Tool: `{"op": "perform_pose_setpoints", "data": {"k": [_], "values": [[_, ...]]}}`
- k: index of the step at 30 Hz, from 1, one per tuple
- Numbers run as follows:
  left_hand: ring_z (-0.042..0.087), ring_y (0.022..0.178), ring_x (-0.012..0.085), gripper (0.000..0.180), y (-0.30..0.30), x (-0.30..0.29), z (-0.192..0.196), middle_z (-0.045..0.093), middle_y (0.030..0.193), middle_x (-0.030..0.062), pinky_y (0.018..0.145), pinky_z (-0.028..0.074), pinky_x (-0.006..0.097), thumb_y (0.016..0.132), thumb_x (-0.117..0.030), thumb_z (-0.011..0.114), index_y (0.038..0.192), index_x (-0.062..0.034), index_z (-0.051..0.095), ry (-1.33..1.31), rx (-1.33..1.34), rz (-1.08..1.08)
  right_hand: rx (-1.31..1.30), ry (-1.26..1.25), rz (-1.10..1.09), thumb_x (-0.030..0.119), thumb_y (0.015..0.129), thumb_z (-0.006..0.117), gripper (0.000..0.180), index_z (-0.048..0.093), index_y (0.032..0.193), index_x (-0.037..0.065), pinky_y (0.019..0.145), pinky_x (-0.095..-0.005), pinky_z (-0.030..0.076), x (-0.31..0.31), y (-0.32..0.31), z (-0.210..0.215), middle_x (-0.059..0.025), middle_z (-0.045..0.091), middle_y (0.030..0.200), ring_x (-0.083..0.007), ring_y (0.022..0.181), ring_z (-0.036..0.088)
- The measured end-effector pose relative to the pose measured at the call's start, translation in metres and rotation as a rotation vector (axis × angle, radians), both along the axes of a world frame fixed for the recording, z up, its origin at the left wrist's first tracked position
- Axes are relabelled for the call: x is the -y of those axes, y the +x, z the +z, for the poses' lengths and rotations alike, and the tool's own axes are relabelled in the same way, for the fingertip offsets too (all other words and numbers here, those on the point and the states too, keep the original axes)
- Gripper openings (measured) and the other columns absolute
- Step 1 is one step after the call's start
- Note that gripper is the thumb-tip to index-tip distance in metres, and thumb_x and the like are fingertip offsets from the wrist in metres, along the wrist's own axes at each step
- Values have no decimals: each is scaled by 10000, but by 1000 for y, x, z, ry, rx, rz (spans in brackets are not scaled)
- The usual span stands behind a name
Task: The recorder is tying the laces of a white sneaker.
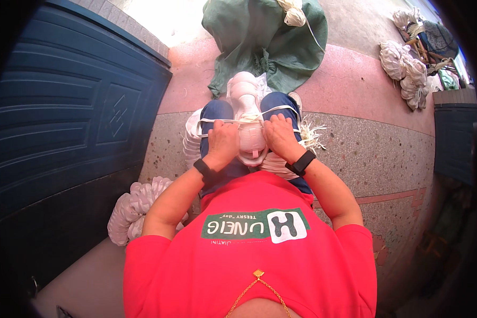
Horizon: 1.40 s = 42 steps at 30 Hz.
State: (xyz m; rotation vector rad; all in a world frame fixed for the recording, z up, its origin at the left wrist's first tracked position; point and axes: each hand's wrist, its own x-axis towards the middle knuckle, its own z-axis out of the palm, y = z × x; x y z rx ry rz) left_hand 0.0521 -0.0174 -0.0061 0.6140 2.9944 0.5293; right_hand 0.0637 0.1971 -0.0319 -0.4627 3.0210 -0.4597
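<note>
A pale, whitish-pink padded bundle, which looks like stacked shoe uppers with a small tab at its near end, lies lengthwise between my knees. Across its middle runs a flat white lace, whose loops spread over both thighs. My left hand is closed on the lace at the bundle's left side. Opposite it, my right hand also grips the lace, knuckles up, close against the bundle. Both sets of fingertips are partly hidden.
Loose white lace ends hang beside my right knee. White bundles lie on the floor at left, more at far right. Ahead is a green cloth sack with a white lace hank. A dark blue door stands left.
</note>
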Motion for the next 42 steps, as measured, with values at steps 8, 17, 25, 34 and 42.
{"op": "perform_pose_setpoints", "data": {"k": [8,17,25,34,42], "values": [[619,898,365,201,-51,-46,18,681,833,150,749,519,473,787,-223,771,868,-48,713,22,35,-246,-79,-363,-30,119,857,604,101,686,897,76,745,-440,473,-8,0,-13,-135,636,791,-337,808,608],[677,795,267,163,-84,-37,3,693,829,166,729,550,367,823,-121,763,859,-9,651,289,368,-126,-195,57,226,155,810,613,113,677,881,96,789,-391,417,-6,-9,18,-47,621,899,-233,932,572],[665,862,125,323,-118,-56,10,715,974,83,768,539,267,829,-130,802,1089,31,698,805,951,-81,-460,-914,56,-62,755,678,196,632,900,62,948,-413,456,-17,-31,130,-131,630,1078,-306,1098,587],[673,845,404,247,-82,-43,-5,717,930,210,781,539,456,880,-88,629,1112,-45,702,262,285,-219,-652,-1701,-5,79,1010,479,240,564,786,88,510,-183,287,-162,-7,330,24,391,672,-61,562,344],[561,989,318,467,-62,22,-11,699,924,93,902,468,415,896,-83,638,1358,-83,568,114,322,-175,699,-1217,-413,258,963,663,223,699,1066,64,561,-230,404,-34,-36,92,38,610,770,-49,654,515]]}}
